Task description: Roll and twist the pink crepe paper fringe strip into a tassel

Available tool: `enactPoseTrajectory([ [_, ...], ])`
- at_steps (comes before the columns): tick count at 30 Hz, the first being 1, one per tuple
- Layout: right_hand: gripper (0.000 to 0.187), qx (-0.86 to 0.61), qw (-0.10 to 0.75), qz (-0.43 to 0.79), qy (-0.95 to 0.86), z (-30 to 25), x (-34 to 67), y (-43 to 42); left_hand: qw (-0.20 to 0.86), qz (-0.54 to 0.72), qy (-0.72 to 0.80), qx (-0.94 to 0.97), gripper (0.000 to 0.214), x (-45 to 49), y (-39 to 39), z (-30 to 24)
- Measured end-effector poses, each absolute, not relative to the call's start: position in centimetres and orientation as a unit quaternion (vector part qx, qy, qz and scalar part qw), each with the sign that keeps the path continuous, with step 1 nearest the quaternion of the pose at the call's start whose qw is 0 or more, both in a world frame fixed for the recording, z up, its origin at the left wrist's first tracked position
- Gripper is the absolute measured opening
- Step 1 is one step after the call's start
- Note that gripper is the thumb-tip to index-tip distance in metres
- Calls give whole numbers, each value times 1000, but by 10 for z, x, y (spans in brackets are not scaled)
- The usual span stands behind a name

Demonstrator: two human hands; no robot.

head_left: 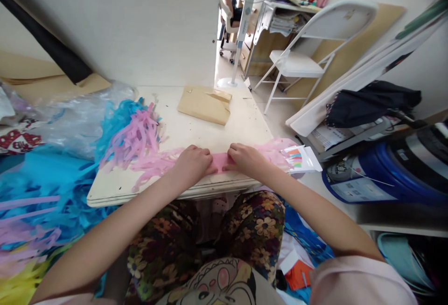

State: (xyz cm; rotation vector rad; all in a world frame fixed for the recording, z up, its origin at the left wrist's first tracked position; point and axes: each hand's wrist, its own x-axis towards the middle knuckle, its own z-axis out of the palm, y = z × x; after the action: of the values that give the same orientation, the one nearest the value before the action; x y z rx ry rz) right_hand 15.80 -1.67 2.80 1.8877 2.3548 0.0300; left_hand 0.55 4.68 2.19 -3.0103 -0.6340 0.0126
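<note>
Floral-clad knees; both hands, left point(193, 161) and right point(246, 159), press flat pink tissue paper point(220, 161) together.

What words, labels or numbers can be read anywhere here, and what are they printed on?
None can be read.
Blue drum: white label with print, too blurred.
Red and white bag: large lettering, cut off and unreadable.
Small packet by the right hand: only coloured stripes, no legible text.
Papers under the board: print too small.
</note>
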Motion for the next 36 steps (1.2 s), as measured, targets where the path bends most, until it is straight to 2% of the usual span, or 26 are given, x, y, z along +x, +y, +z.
enactPoseTrajectory([
  [12, 30, 617, 40, -5, 786, 25, 164, -22, 13, -43, -173, -984, 29, -13, 49, 15],
  [22, 29, 587, 24, -21, 809, 25, 174, -30, -16, -26, -160, -987, 37, -19, 54, 15],
  [28, 44, 590, 38, 4, 806, 29, 167, -33, 5, -30, -186, -982, 56, -10, 43, 21],
  [36, 60, 606, 5, 27, 795, 26, 160, -38, 64, -8, -213, -975, 76, 5, 29, 20],
])
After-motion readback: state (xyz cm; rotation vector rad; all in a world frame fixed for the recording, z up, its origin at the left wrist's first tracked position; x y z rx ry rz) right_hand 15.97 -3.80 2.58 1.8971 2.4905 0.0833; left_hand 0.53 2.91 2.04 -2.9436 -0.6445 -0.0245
